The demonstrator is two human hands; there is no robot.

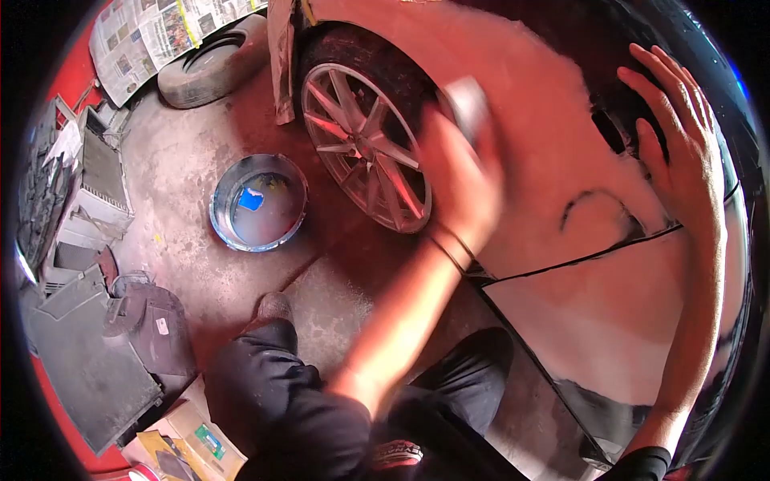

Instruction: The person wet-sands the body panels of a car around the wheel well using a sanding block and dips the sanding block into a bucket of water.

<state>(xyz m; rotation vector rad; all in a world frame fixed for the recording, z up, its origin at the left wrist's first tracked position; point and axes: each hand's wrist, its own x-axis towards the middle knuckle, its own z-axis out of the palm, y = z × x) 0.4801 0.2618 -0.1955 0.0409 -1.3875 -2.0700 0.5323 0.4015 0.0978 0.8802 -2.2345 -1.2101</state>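
Observation:
My left hand (459, 172), smeared by motion, is closed around a pale block (467, 106) at the car's fender (533, 104), beside the wheel arch. The block's exact kind is too blurred to make out. On the right, my right hand (680, 132) lies with fingers spread on the upper part of the car body and holds nothing. A dull, reddish-lit coating with dark patches covers the fender and the door (593, 321). Between my hands, a dark curved mark (589, 195) shows on the panel, with a dark slot (607, 131) above it.
The silver-spoked wheel (365, 148) is left of my left hand. A round basin (258, 203) with a blue scrap (251, 199) inside stands on the concrete floor. A loose tyre (212, 68), newspaper (152, 48), dark panels (88, 353) and a cardboard box (196, 437) lie along the left.

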